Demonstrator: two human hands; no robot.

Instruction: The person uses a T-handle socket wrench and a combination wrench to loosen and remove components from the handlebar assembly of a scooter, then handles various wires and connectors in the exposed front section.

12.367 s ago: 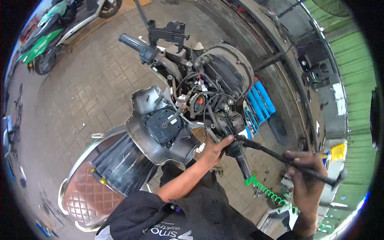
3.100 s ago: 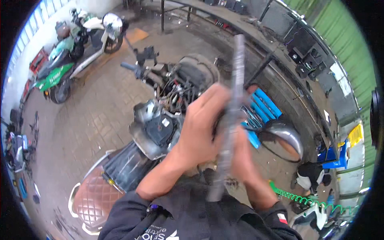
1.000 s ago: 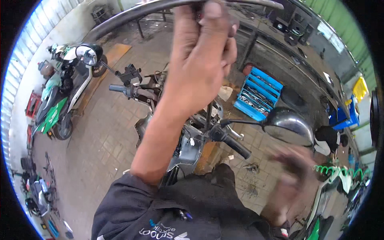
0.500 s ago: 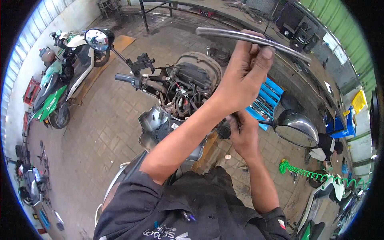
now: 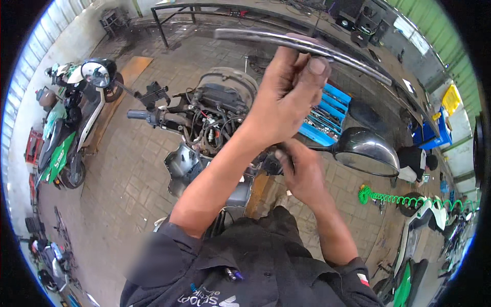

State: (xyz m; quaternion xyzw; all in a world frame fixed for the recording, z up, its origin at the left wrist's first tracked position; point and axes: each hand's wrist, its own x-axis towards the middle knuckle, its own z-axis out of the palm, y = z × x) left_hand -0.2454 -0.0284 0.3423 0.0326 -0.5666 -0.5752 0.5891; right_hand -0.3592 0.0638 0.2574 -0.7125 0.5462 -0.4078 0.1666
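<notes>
My left hand (image 5: 291, 89) is raised, fingers closed on a long metal bar (image 5: 358, 66) held crosswise above the scooter. Lower and behind it, my right hand (image 5: 302, 174) has bent fingers at the right handlebar controls (image 5: 271, 165); what they grip is hidden. The dismantled scooter front (image 5: 212, 123) shows exposed wiring, with a loose-looking silver inner panel (image 5: 179, 174) below. A mirror (image 5: 360, 151) juts out to the right of my hands, and a phone mount (image 5: 156, 92) stands by the left grip (image 5: 137, 114).
An open blue toolbox (image 5: 322, 131) sits beyond the handlebar. Other scooters (image 5: 69, 146) line both sides. A workbench (image 5: 179, 11) runs along the back and right. A co-worker (image 5: 411, 163) crouches at the right, near a green coiled hose (image 5: 394, 197) and a blue bin (image 5: 429, 135).
Since a second ago the bar in my left hand came down and rightward, then shifted slightly left. My right hand moved up and left from the lower right to the handlebar.
</notes>
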